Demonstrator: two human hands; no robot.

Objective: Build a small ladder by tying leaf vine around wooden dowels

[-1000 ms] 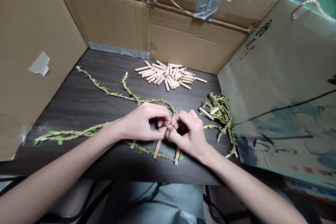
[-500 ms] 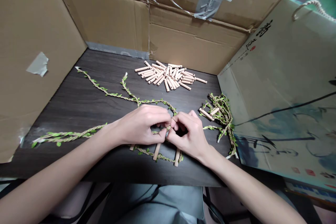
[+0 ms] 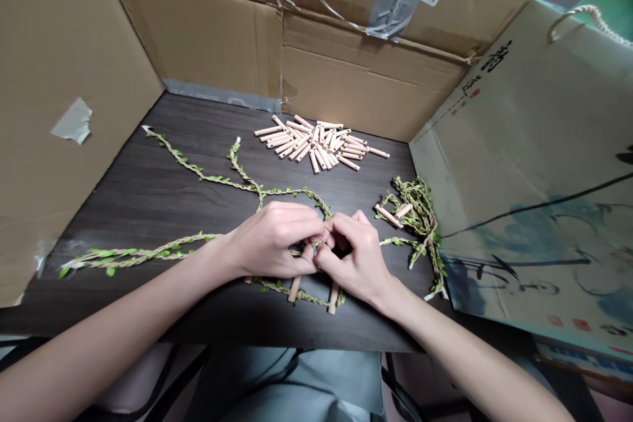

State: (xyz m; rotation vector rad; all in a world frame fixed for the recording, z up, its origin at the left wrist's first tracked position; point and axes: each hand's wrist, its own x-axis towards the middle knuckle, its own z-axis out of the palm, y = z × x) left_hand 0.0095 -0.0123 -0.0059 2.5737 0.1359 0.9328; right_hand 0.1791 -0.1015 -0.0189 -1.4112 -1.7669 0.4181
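**Q: What is the state of each hand?**
A: The left hand (image 3: 271, 241) and right hand (image 3: 353, 256) are curled and close together, knuckles up. Their fingertips meet in a pinch on the leaf twine (image 3: 148, 249). The fingers partly hide the grip, so the exact hold cannot be told.

**Q: Where is the twine?**
A: It lies on the dark wood-grain table (image 3: 113, 211). One length runs from the hands to the left, another curves away behind them toward the far left, and a third passes beneath the hands near the table's front edge.

**Q: What lies under the hands?**
A: Wooden pegs (image 3: 295, 289) sit crosswise along the twine. Two project toward the viewer below the hands, and the end of a third shows under the left wrist.

**Q: What else is shown?**
A: A peg pile (image 3: 316, 146) lies beyond the hands. To the right is a twine bundle (image 3: 418, 224) with two pegs caught in it. A cardboard box (image 3: 208, 33) surrounds the far side of the table, and an ink-painted paper bag (image 3: 524, 165) leans at right.
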